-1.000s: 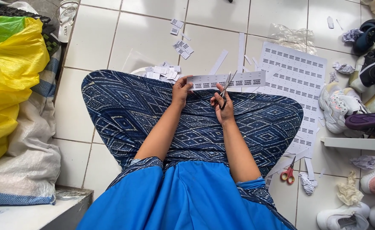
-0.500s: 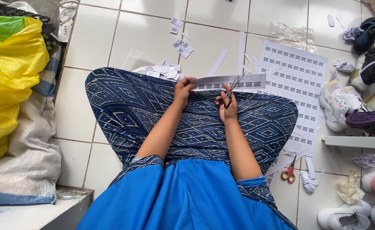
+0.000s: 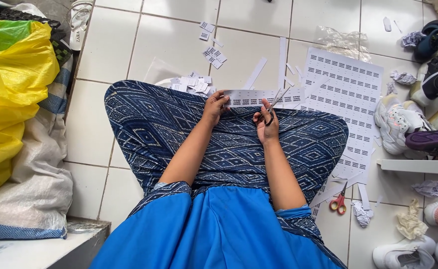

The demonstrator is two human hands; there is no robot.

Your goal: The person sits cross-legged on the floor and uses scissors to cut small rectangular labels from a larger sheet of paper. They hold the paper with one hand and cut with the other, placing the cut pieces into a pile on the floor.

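Head view: I sit on a white tiled floor [image 3: 129,55], patterned blue cloth [image 3: 179,129] over my lap.
Yellow bag [image 3: 10,84]: largest thing, on my left, well apart from my hands.
Printed sheet [image 3: 343,94]: flat on the tiles, right of my knees.
Paper strip [image 3: 251,98]: across my lap's far edge, between both hands.
Left hand [image 3: 215,107]: fingers pinching the strip's left end.
Right hand [image 3: 267,124]: fingers curled through the scissors [image 3: 274,103], blades parted at the strip.
Red scissors [image 3: 337,201]: on the floor, right.
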